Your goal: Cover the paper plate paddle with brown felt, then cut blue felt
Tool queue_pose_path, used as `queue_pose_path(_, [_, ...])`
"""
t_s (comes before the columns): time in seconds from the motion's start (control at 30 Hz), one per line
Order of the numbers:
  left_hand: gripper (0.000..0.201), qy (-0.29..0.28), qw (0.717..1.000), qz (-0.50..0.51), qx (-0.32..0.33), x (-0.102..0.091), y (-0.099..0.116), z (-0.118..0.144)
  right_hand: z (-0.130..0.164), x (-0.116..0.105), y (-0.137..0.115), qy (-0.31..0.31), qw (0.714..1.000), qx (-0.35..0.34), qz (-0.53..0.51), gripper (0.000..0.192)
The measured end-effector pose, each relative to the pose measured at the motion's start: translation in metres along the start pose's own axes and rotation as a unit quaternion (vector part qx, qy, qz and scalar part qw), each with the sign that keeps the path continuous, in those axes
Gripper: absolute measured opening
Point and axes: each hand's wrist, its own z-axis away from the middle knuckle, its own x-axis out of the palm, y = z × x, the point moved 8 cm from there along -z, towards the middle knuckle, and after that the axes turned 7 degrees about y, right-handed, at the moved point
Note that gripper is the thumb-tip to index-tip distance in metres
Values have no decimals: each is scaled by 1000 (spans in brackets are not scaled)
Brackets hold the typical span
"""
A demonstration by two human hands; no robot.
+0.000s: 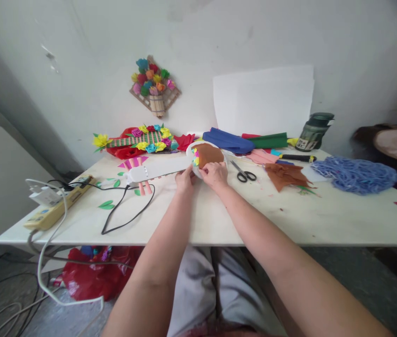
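Note:
Both my hands reach out to the middle of the white table [219, 220]. My left hand [185, 179] pinches the near edge of a white round plate [188, 150] that carries a brown felt piece [208, 153] with small coloured paper flowers along its left side. My right hand [214, 174] grips the plate's front rim and touches the brown felt. A long white flat tool with a black cord [156, 170] lies just left of my left hand.
Black scissors [243, 175] lie right of the plate, then brown felt scraps [285, 176] and a blue mesh heap [356, 175]. Felt rolls, a dark jar [313, 131] and flower crafts line the back wall. A power strip [58, 206] and cables sit at the left edge.

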Motion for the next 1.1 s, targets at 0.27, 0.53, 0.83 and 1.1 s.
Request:
queue_pose_path(0.27, [22, -9, 1000, -3, 8, 2, -3, 1, -1, 0, -1, 10, 999, 5, 31, 20])
queue_pose_path(0.53, [15, 13, 1000, 7, 10, 1, -1, 4, 2, 0, -18, 2, 995, -52, 84, 26])
queue_pose_path(0.83, [14, 13, 998, 56, 18, -1, 5, 2, 9, -8, -33, -3, 994, -90, 64, 21])
queue_pose_path(1.1, [11, 6, 998, 60, -3, -8, 13, -10, 1, -65, 54, 239, 953, 184, -21, 29])
